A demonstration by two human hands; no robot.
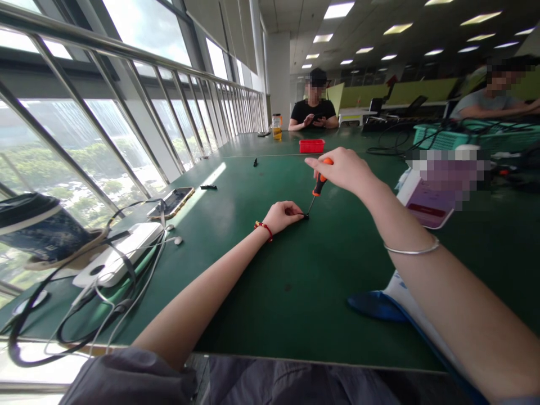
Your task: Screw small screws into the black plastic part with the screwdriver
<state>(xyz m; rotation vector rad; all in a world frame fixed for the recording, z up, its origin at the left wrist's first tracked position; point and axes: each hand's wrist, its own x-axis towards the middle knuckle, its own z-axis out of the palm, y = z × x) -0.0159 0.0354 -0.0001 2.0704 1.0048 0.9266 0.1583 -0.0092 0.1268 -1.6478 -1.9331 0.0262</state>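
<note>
My left hand [283, 215] rests on the green table [261, 281], fingers pinched on a small black part [304, 216]. My right hand [343, 169] grips an orange and black screwdriver [319, 184] from above. The screwdriver stands nearly upright, its tip set on the small black part. A red bead bracelet is on my left wrist, a silver bangle on my right.
A red tray [311, 146] and small black pieces [208, 187] lie farther up the table. A phone [171, 202], a white power bank [118, 253] with cables and a bag [37, 230] sit at left. Two people sit at the far end. A white and blue object [392, 304] lies near my right arm.
</note>
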